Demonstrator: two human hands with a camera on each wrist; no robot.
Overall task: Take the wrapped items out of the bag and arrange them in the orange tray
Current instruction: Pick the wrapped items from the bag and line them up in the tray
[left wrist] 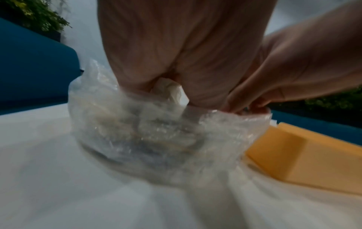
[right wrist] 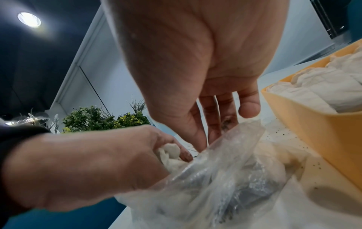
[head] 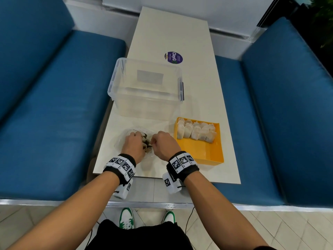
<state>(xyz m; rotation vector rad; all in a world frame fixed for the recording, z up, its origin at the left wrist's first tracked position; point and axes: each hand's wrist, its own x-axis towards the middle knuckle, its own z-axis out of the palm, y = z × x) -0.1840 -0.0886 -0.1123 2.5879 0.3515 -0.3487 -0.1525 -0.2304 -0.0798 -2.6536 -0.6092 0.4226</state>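
A clear plastic bag (head: 124, 141) (left wrist: 156, 136) (right wrist: 225, 178) with wrapped items inside lies on the white table (head: 203, 87), just left of the orange tray (head: 201, 152) (left wrist: 305, 153) (right wrist: 313, 128). My left hand (head: 137, 137) (left wrist: 168, 83) reaches into the bag, and its curled fingers grip a white wrapped item (left wrist: 171, 89) (right wrist: 169, 152). My right hand (head: 155, 141) (right wrist: 213, 136) pinches the bag's rim (left wrist: 252, 111) on the tray side. Several white wrapped items (head: 196, 132) (right wrist: 317, 83) stand in rows at the tray's far end.
An uncovered clear storage box (head: 146, 87) stands right behind the bag. A purple round sticker (head: 173, 57) lies farther back on the table. Blue benches (head: 45, 105) (head: 292, 114) flank the table. Dark crumbs (right wrist: 282, 133) dot the table beside the tray.
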